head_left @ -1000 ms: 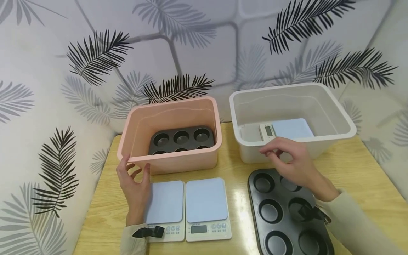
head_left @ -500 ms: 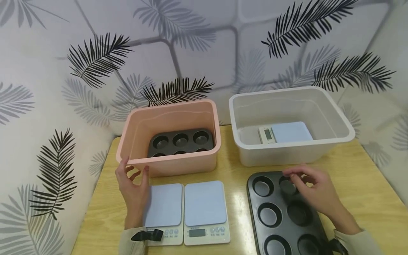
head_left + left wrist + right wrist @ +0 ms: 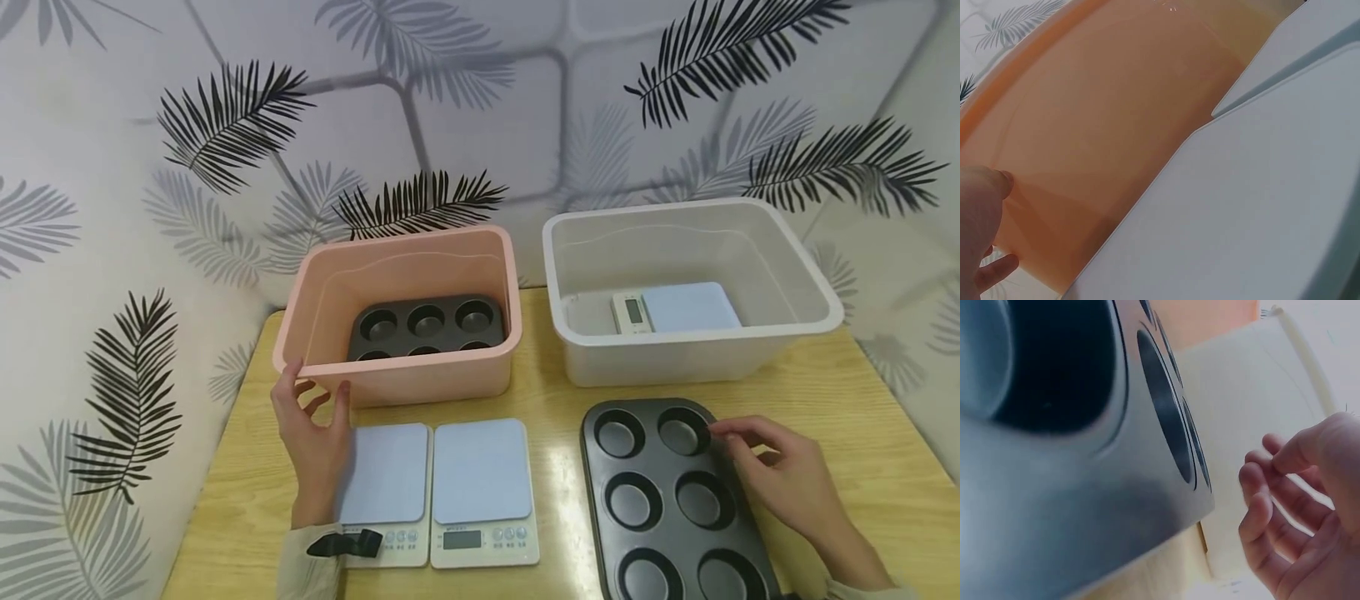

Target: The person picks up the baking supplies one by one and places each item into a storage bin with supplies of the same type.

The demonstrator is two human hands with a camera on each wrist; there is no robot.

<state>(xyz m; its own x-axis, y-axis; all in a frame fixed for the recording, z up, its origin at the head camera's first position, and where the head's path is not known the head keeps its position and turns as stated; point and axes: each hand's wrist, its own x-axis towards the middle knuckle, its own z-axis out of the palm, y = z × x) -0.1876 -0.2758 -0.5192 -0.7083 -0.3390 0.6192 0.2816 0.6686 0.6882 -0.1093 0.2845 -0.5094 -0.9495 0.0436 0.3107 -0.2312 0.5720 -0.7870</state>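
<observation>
My left hand [image 3: 313, 442] holds the front left corner of a pink plastic bin [image 3: 427, 379], fingertips at the rim and thumb against the front wall. In the left wrist view the thumb [image 3: 997, 187] touches that wall. A dark muffin pan [image 3: 476, 310] lies inside the bin. My right hand [image 3: 787, 475] hovers by the right edge of a second, larger muffin pan [image 3: 663, 461], its cups facing up. Its fingers are loosely curled with nothing between them; in the right wrist view the hand [image 3: 1304, 512] appears apart from the pan.
Two white kitchen scales, a left one [image 3: 386, 475] and a right one [image 3: 483, 475], lie side by side before the pink bin. A white bin [image 3: 675, 362] stands at the back right with another scale [image 3: 686, 307] inside. A patterned wall hanging [image 3: 480, 100] rises behind.
My right hand has moved from the white bin's front rim down and right to the pan's right side. My left hand stays on the pink bin's corner.
</observation>
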